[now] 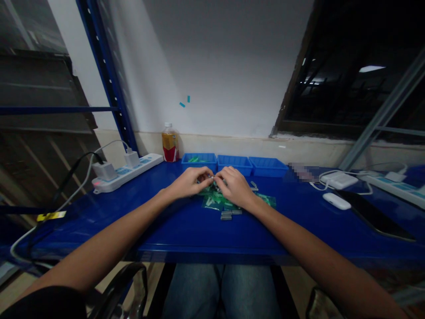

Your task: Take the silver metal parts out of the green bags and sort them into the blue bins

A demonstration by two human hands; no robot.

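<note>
My left hand (196, 180) and my right hand (235, 186) meet fingertip to fingertip above the middle of the blue table. Both are closed in a pinch around something small and shiny, too small to name. Beneath them lies a loose pile of green pieces (217, 199), some apparently in clear plastic bags. Small grey metal-looking blocks (226, 215) rest just in front of the pile. More grey pieces (254, 186) lie to the right of my right hand, which hides part of the pile.
Three blue trays (251, 167) line the back; green pieces (195, 159) sit in the left one. A drink bottle (170, 144) stands by the wall. Power strips (128, 172) with cables flank both sides. A white case (336, 201) and a dark phone (375, 215) lie right.
</note>
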